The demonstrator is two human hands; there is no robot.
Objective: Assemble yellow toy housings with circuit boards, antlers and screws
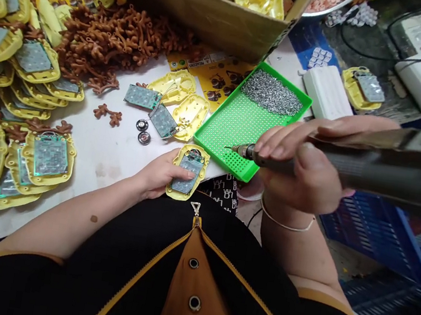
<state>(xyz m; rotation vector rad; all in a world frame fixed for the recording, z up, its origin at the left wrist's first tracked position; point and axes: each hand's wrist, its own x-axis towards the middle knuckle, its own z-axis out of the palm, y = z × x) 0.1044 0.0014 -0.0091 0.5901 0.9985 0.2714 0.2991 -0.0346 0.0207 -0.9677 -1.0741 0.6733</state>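
Note:
My left hand (157,174) grips a yellow plastic shell (179,193) by its left side, the thumb lying across the circuit board (189,167) fitted inside. In my right hand (306,159) is an electric screwdriver (378,157), held level with its thin bit pointing left. The bit's tip is over the near end of a green perforated tray (224,122); whether it touches the tray I cannot tell. Small metal screws (272,93) lie heaped at the tray's far end. Left of the tray are two yellow shells (173,87) with wired circuit boards (163,120) and two small round speakers (144,138).
Stacked yellow shells with boards (50,159) fill the left side. Brown antler-shaped pieces (113,41) are piled behind. A cardboard box (201,12) of yellow shells stands at the back. To the right are a white block (324,93), another shell (363,89) and a blue crate (377,237).

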